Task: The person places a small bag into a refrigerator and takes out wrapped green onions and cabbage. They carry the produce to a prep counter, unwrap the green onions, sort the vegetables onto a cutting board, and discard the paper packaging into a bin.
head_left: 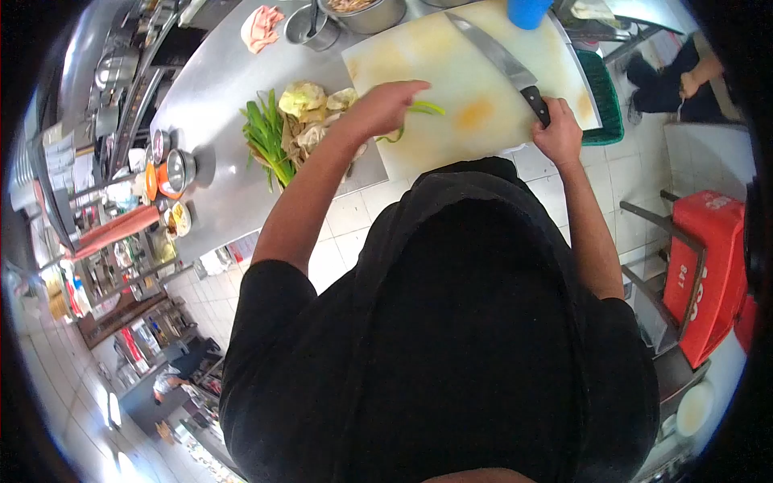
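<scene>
My right hand (558, 129) is wrapped around the black handle of a large kitchen knife (501, 58). Its blade points up and left across the white cutting board (386, 60). Over the board's left part is my left hand (390, 107), index finger stretched toward the right. Thin green onion leaves (428, 107) come out from its closed fingers on either side; the grip itself is partly hidden. Left of that arm lies a bunch of green onions (270, 137), beside a pale cabbage-like vegetable (303, 100) and brownish wrapping or trimmings (302, 138).
Behind the board stand a metal pot of food (364, 16), a smaller metal pot (312, 36) and a blue cup (527, 12). A pink cloth (262, 29) lies on the steel table (217, 97). At right are a green basket (600, 97), a red crate (700, 266) and another person's hand (690, 84).
</scene>
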